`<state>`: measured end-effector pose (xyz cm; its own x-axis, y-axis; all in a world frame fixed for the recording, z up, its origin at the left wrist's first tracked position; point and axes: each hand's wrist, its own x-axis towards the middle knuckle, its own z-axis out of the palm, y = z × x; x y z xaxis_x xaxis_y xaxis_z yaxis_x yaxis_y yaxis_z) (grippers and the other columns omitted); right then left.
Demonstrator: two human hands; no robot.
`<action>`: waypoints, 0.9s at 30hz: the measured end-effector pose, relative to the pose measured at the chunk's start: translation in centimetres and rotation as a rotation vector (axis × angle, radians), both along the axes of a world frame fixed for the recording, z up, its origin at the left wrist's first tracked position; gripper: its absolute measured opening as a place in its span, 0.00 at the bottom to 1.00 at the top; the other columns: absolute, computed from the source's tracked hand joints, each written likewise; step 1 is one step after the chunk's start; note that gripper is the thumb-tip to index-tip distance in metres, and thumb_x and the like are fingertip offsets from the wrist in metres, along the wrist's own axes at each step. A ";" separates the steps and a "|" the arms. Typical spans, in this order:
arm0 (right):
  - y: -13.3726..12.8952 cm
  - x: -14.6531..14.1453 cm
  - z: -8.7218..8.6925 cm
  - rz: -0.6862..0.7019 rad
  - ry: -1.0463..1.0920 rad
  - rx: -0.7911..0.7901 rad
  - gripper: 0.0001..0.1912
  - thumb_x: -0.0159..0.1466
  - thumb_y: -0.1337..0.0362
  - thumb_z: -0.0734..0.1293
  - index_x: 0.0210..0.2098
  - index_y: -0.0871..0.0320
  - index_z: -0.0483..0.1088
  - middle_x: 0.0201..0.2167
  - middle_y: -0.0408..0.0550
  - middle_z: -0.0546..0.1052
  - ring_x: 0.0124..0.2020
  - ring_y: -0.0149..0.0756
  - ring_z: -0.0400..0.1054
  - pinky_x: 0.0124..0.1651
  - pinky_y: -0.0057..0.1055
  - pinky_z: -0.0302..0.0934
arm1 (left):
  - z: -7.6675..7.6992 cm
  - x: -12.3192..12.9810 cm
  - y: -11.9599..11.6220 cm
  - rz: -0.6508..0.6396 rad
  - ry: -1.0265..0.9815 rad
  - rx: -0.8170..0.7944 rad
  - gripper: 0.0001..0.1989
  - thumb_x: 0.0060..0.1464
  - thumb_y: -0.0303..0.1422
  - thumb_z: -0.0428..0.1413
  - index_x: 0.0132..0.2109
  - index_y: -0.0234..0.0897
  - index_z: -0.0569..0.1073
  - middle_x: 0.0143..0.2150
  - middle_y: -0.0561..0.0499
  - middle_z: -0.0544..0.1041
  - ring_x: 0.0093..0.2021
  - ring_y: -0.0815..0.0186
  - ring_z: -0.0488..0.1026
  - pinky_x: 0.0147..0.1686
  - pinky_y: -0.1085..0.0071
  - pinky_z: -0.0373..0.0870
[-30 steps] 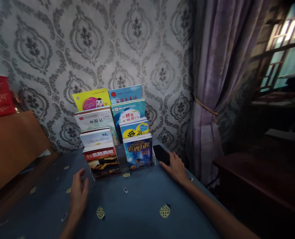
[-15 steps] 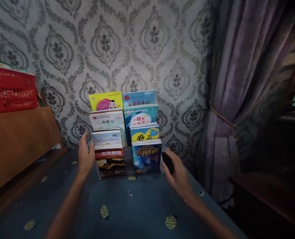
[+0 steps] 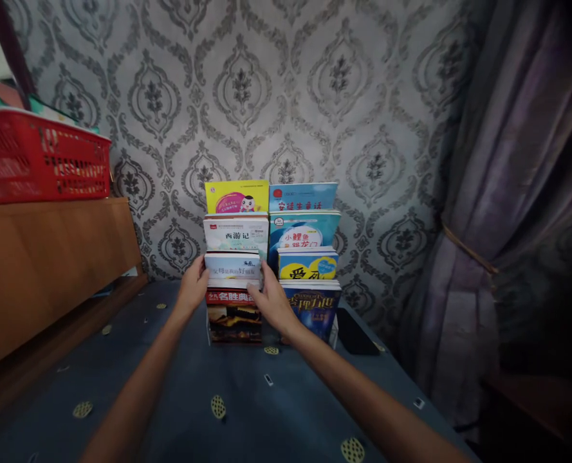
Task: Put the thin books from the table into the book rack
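Two columns of books stand in a tiered clear rack on the table. My left hand (image 3: 195,283) grips the left edge of the light-blue book (image 3: 232,267) in the left column, and my right hand (image 3: 272,297) holds its right edge, thumb in front. Below it stands the red-and-brown book (image 3: 234,318); above are the white book (image 3: 237,235) and the yellow book (image 3: 237,196). In the right column, the dark-blue book (image 3: 314,312) is at the front, partly behind my right forearm, with several blue-covered books rising behind it.
A red basket (image 3: 73,154) rests on a wooden cabinet (image 3: 54,257) at the left. A flat black object (image 3: 357,331) lies right of the rack on the dark-blue tablecloth (image 3: 179,399). Patterned wall behind, grey-purple curtain (image 3: 459,270) at right.
My right hand has moved left from beside the right column to the light-blue book. My left hand has closed on its left edge. The view has shifted left, showing more of the basket.
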<state>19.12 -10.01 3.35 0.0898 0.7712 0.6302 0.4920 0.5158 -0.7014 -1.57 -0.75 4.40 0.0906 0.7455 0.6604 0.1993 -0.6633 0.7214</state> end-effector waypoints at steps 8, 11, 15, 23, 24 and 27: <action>0.4 0.8 1.2 0.025 -0.015 0.035 0.39 0.63 0.58 0.64 0.71 0.60 0.51 0.70 0.60 0.59 0.70 0.50 0.54 0.70 0.53 0.51 | 1.7 -0.7 -0.3 0.033 0.022 0.006 0.26 0.57 0.41 0.51 0.58 0.31 0.71 0.60 0.37 0.75 0.59 0.54 0.73 0.62 0.55 0.66; 0.4 1.3 3.3 0.008 -0.049 0.091 0.37 0.63 0.58 0.64 0.70 0.59 0.53 0.69 0.60 0.60 0.70 0.50 0.55 0.68 0.53 0.55 | 4.0 -0.5 -0.3 0.045 0.016 0.037 0.26 0.59 0.42 0.51 0.59 0.31 0.70 0.62 0.37 0.73 0.62 0.53 0.71 0.63 0.56 0.64; 1.3 1.7 5.7 -0.047 -0.103 0.140 0.37 0.62 0.60 0.65 0.69 0.61 0.55 0.68 0.61 0.63 0.68 0.52 0.57 0.67 0.53 0.57 | 6.7 0.1 -0.1 0.130 0.084 0.178 0.24 0.59 0.38 0.51 0.60 0.34 0.69 0.61 0.39 0.74 0.63 0.52 0.69 0.63 0.53 0.64; 1.8 1.5 6.8 -0.102 -0.153 0.150 0.35 0.61 0.61 0.64 0.67 0.64 0.59 0.65 0.62 0.67 0.66 0.53 0.61 0.68 0.52 0.56 | 7.5 0.4 0.7 0.111 0.048 0.200 0.22 0.56 0.33 0.53 0.58 0.36 0.68 0.61 0.39 0.74 0.62 0.52 0.70 0.63 0.52 0.64; 1.7 1.5 6.8 -0.111 -0.153 0.153 0.35 0.61 0.61 0.64 0.66 0.64 0.60 0.64 0.62 0.68 0.66 0.53 0.61 0.68 0.52 0.56 | 7.5 0.5 0.7 0.080 0.029 0.189 0.22 0.55 0.33 0.53 0.58 0.35 0.68 0.61 0.38 0.73 0.62 0.52 0.70 0.63 0.52 0.65; 1.5 1.4 7.1 -0.127 -0.149 0.160 0.34 0.61 0.61 0.64 0.66 0.64 0.60 0.63 0.62 0.69 0.63 0.53 0.64 0.66 0.52 0.57 | 7.3 0.7 0.7 -0.001 -0.025 0.153 0.24 0.54 0.32 0.53 0.58 0.35 0.66 0.62 0.36 0.72 0.62 0.53 0.71 0.63 0.52 0.66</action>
<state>20.48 -8.53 10.41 0.0765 0.6489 0.7570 0.6514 0.5423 -0.5306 -0.83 -0.05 11.71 0.0730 0.6357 0.7685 0.1816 -0.7661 0.6165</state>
